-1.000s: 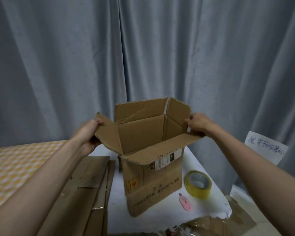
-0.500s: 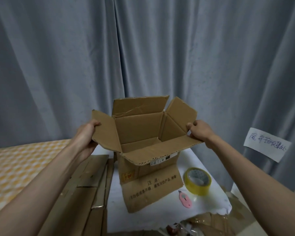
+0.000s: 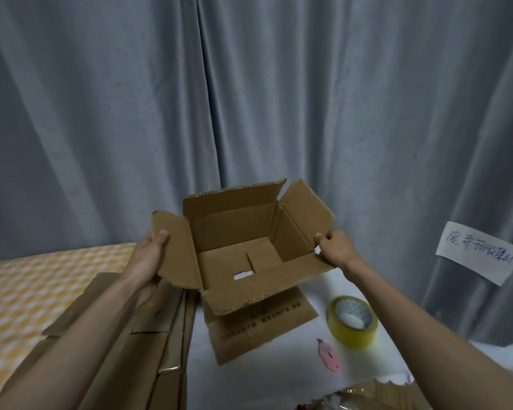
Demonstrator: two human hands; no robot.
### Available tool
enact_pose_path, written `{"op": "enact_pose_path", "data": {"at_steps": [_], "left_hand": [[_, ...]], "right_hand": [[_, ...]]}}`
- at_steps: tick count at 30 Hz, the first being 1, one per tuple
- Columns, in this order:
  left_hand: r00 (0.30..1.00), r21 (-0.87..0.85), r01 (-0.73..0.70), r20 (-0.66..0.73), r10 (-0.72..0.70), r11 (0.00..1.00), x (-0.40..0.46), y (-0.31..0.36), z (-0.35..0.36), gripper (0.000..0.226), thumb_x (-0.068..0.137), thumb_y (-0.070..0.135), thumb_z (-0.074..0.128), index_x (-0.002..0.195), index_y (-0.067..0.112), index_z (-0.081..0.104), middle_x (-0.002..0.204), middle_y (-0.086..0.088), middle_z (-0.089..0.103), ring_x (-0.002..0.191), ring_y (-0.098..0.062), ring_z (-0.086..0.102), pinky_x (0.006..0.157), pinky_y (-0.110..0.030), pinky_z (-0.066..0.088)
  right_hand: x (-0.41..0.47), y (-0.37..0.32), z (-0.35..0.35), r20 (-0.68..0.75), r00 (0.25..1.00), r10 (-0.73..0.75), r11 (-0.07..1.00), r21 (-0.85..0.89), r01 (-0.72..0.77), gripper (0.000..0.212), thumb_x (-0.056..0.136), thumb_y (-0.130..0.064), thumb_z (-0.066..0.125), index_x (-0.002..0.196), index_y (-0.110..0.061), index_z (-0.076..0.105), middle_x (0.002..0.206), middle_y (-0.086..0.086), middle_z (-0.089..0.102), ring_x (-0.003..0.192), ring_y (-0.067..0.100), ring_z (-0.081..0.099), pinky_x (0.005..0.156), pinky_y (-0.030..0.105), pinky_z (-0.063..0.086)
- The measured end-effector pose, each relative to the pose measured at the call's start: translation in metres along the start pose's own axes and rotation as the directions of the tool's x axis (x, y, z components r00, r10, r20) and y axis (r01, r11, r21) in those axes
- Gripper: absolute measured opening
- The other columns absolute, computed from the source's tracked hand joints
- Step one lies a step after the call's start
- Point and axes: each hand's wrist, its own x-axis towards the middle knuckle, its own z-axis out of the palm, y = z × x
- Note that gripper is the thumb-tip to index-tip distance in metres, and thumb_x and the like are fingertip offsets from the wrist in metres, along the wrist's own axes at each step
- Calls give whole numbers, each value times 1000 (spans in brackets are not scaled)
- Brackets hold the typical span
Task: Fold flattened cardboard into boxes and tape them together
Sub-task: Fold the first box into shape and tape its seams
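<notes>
**Open box held over table, both hands on side flaps**

While the cardboard box sits open-topped over the white table, its 4 top flaps splay outward and a small gap shows btwn the bottom flaps. Left hand grips the left flap, thumb on top, fingers hidden behind it. Right hand clenches the right flap's near corner. Flattened cardboard stack lies just left of the box; yellow tape roll and pink cutter lie to the right, apart from it.
</notes>
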Motion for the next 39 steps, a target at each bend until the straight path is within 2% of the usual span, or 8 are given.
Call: {"op": "enact_pose_path", "data": {"at_steps": [13, 16, 19, 21, 24, 29, 36, 39], "left_hand": [[987, 26, 145, -73, -143, 989, 81, 11, 2, 16, 104, 18, 43, 107, 9, 56, 86, -8, 63, 75, -19, 59, 66, -32, 51], [988, 75, 130, -89, -124, 989, 94, -4, 7, 25, 104, 13, 39, 88, 14, 59, 77, -6, 63, 68, -18, 58, 43, -20, 50], [994, 262, 35, -108, -7, 964, 112, -8, 1, 21, 101, 10, 42, 90, 18, 58, 90, -12, 65, 72, -20, 60, 50, -26, 50], [991, 487, -21, -107, 84, 873, 126, -10, -8, 16, 98, 8, 49, 111, 8, 59, 115, -23, 63, 88, -30, 62, 69, -37, 54], [979, 799, -105, -21, 203, 592, 133, -11, -21, 65, 91, 9, 64, 147, 0, 33, 150, -20, 38, 133, -36, 41, 110, -41, 34], [886, 866, -442, 379, 268, 234, 134, 8, -10, 74, 86, 5, 64, 151, 18, 31, 156, -7, 33, 137, -27, 38, 111, -35, 31], [906, 901, -421, 413, 90, 106, 171, 36, 13, 56, 102, 19, 43, 155, 24, 27, 159, -5, 31, 143, -28, 33, 115, -39, 28], [925, 914, -380, 374, 64, 141, 185, 38, 16, 47, 106, 26, 32, 152, 23, 33, 158, -8, 32, 143, -29, 32, 115, -36, 24]], "right_hand": [[57, -42, -3, 167, 986, 28, 976, -216, 9, 20, 93, -7, 52, 82, 3, 66, 67, 16, 66, 43, 20, 60, 47, 26, 50], [63, -25, 19, 127, 991, -40, 900, -427, 91, 27, 99, -18, 47, 83, -3, 61, 77, 15, 66, 60, 26, 62, 57, 29, 48], [66, -9, 32, 43, 981, -190, 845, -501, 186, 24, 103, -27, 42, 108, -14, 61, 102, 13, 64, 96, 35, 62, 79, 37, 49], [67, 2, 40, 37, 962, -271, 857, -445, 258, 26, 104, -24, 42, 120, -15, 60, 110, 12, 61, 105, 35, 59, 84, 39, 46], [69, 15, 46, 25, 938, -347, 859, -394, 328, 23, 104, -19, 45, 117, -10, 62, 104, 8, 54, 103, 32, 57, 82, 35, 41], [77, 14, 44, 29, 929, -369, 841, -416, 347, 20, 103, -19, 50, 104, -8, 68, 99, 9, 57, 96, 32, 59, 80, 37, 46], [68, 10, 38, 102, 932, -347, 849, -388, 359, 34, 93, -37, 60, 126, -33, 68, 98, -4, 53, 97, 23, 58, 83, 35, 47], [66, -2, 35, 187, 954, -235, 883, -369, 290, 48, 74, -64, 42, 106, -45, 73, 99, -5, 64, 90, 20, 60, 81, 37, 51]]}}
